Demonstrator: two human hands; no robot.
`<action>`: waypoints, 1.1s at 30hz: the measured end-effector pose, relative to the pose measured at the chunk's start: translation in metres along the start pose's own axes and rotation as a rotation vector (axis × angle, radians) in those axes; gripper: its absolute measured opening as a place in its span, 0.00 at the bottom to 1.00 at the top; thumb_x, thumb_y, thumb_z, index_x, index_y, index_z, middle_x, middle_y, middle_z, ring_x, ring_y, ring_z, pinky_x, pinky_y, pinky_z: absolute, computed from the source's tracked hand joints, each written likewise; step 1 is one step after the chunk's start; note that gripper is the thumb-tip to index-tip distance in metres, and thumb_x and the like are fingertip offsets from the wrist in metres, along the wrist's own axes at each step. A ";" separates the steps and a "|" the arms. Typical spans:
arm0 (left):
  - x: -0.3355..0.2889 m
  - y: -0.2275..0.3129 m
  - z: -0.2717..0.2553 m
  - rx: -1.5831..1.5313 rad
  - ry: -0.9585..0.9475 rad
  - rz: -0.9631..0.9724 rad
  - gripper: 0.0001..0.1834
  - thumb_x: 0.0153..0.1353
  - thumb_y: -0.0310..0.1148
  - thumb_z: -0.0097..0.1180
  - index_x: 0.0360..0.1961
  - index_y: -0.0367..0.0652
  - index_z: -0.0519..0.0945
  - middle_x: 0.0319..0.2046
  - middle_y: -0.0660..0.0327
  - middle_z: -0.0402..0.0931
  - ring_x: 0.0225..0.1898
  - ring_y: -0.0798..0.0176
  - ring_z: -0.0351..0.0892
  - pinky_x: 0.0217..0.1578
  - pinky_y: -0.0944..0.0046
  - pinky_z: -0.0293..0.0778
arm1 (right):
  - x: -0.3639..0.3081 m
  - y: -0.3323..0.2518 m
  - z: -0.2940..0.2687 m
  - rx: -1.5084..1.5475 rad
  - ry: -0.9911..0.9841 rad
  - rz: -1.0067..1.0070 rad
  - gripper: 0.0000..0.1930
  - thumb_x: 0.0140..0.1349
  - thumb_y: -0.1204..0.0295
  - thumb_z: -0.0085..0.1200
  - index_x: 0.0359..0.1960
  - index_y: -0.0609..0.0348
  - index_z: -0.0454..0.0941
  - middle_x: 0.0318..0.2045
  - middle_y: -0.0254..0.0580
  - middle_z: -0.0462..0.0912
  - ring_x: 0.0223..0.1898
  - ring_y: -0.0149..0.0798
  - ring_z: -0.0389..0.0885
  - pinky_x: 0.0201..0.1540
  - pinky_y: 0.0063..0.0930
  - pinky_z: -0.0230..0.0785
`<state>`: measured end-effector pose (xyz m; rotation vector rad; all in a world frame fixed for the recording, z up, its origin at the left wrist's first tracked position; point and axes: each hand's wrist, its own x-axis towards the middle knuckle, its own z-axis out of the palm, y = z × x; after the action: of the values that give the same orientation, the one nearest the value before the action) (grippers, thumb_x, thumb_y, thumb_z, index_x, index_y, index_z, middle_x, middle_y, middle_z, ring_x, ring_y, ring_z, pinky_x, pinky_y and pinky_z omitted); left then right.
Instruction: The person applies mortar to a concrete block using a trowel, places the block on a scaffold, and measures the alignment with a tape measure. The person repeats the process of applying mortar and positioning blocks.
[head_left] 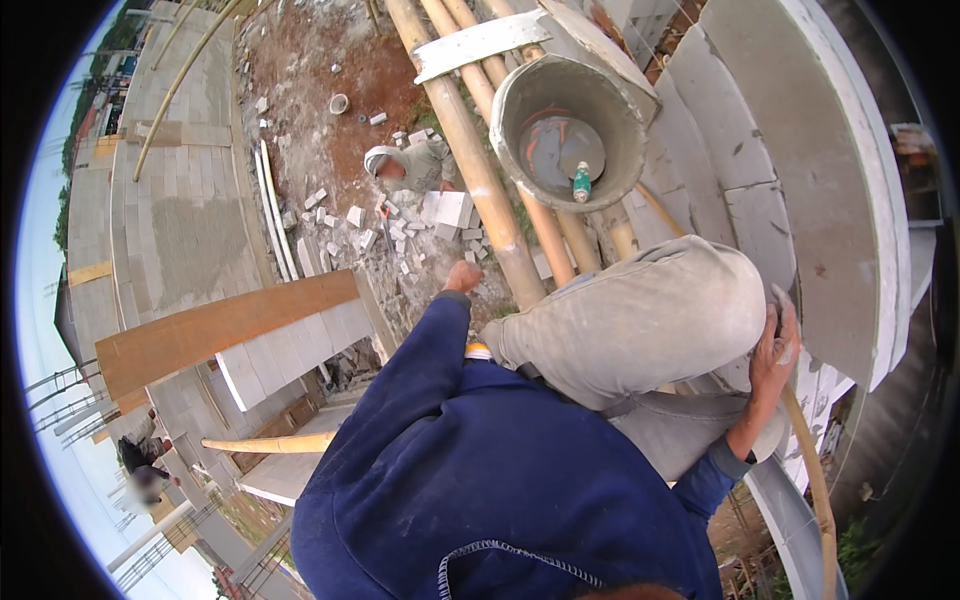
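I look straight down from a bamboo scaffold, with my blue-sleeved arms and my bent knee in grey trousers (pixel 640 320) filling the lower middle. My left hand (pixel 462 275) is closed in a fist beside a thick bamboo pole (pixel 480 170), and nothing shows in it. My right hand (pixel 778 345), smeared with grey mortar, lies with its fingers apart against the side of my knee, close to the grey block wall (pixel 790 130). A grey bucket (pixel 570 120) stands ahead on the poles, holding a round lid and a small green bottle (pixel 581 183).
Far below, a person in a grey cap (pixel 400 160) crouches among broken white blocks on red earth. A long brown plank (pixel 220 330) lies over a block wall at left. A slim bamboo pole (pixel 810 470) runs down past my right knee. White pipes (pixel 272 210) lie on the ground.
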<state>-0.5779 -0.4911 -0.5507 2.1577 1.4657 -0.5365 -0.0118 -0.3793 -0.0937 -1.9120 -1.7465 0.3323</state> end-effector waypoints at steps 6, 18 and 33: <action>0.002 0.001 0.003 -0.062 0.007 -0.025 0.10 0.57 0.36 0.60 0.33 0.55 0.93 0.35 0.61 0.90 0.43 0.52 0.91 0.42 0.50 0.85 | -0.003 0.033 -0.004 -0.104 -0.197 0.013 0.15 0.77 0.72 0.51 0.58 0.65 0.83 0.36 0.50 0.87 0.33 0.41 0.84 0.40 0.35 0.76; 0.043 0.004 0.022 -0.937 0.374 -0.716 0.24 0.54 0.39 0.67 0.51 0.37 0.87 0.51 0.37 0.85 0.59 0.35 0.82 0.59 0.45 0.77 | -0.001 -0.002 -0.004 -0.057 -0.092 0.122 0.17 0.76 0.72 0.53 0.63 0.63 0.80 0.36 0.51 0.88 0.35 0.41 0.86 0.43 0.37 0.76; 0.025 0.000 -0.008 -0.255 -0.023 -0.270 0.16 0.52 0.29 0.69 0.44 0.52 0.92 0.40 0.63 0.88 0.45 0.56 0.90 0.45 0.54 0.86 | 0.000 0.018 0.007 -0.022 -0.122 0.045 0.18 0.74 0.72 0.54 0.62 0.63 0.81 0.33 0.52 0.86 0.33 0.43 0.83 0.42 0.39 0.76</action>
<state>-0.5683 -0.4678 -0.5586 1.7663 1.7229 -0.4362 -0.0001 -0.3786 -0.1089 -1.9864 -1.7932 0.4565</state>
